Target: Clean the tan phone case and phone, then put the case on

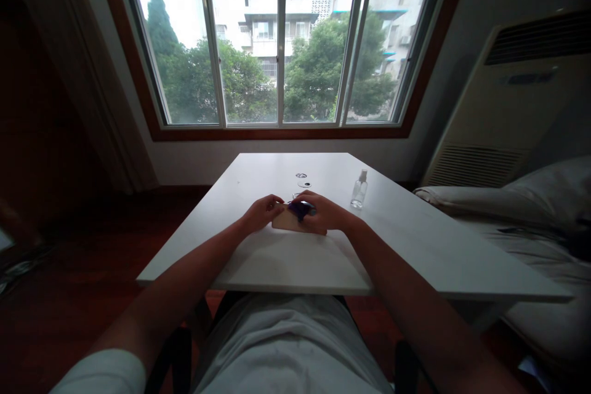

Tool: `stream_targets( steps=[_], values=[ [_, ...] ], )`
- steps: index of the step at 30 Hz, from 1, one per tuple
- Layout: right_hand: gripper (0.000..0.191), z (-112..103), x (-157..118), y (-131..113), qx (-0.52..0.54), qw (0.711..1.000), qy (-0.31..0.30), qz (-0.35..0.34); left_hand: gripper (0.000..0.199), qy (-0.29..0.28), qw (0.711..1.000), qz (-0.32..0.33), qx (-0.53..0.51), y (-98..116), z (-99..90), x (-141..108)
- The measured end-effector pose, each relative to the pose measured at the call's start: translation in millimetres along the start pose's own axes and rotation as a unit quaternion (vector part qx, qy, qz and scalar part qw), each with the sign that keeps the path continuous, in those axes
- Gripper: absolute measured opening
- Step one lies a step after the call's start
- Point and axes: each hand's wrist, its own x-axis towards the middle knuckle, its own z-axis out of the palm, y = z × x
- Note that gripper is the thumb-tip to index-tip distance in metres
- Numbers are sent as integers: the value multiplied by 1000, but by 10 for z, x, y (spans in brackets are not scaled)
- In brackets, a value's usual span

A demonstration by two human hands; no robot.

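Note:
A tan, flat rectangular thing [285,221] is between my hands near the middle of the white table; its exact kind is unclear. My left hand [265,212] grips its left end, with fingers curled at the upper edge. My right hand [323,212] is closed on a dark blue cloth [300,209], which lies against the tan thing's surface. The right fingers hide part of the cloth and the tan thing's right side. Just beyond the hands lie a small round piece [304,184] and a second round piece [301,175].
On the right of the white table [406,240] stands a clear spray bottle [359,191]. A sofa with a pale cover [498,209] is beside the table at right, with an air conditioner [489,104] behind it. A window [281,49] spans the far wall.

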Motion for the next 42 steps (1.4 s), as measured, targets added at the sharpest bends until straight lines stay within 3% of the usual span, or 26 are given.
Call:
stream_targets(
  steps=[8,13,16,21,25,29,33,36,42],
  values=[
    [29,86,34,88,-31,996,71,42,39,-2,1000,10,-4,-58,-7,-4],
    [25,135,59,44,8,995,89,41,46,-26,999,24,-24,-117,11,12],
    [24,146,77,0,25,994,101,23,38,-35,999,36,-18,-75,14,8],
    [9,107,93,14,7,980,197,20,34,2,1000,29,8,-26,-11,3],
    [8,89,84,74,-2,973,226,35,33,28,999,19,9,-34,-28,7],
    [18,128,78,13,-19,976,217,14,31,39,999,33,12,-8,-24,-6],
    [32,202,91,-136,-61,986,147,-48,31,35,998,38,31,17,-19,-22],
    [42,237,106,-194,-111,985,120,-51,30,33,997,49,44,27,-22,-23],
    [29,204,118,-125,-137,984,117,2,28,34,997,49,44,67,-27,-28]
  ],
)
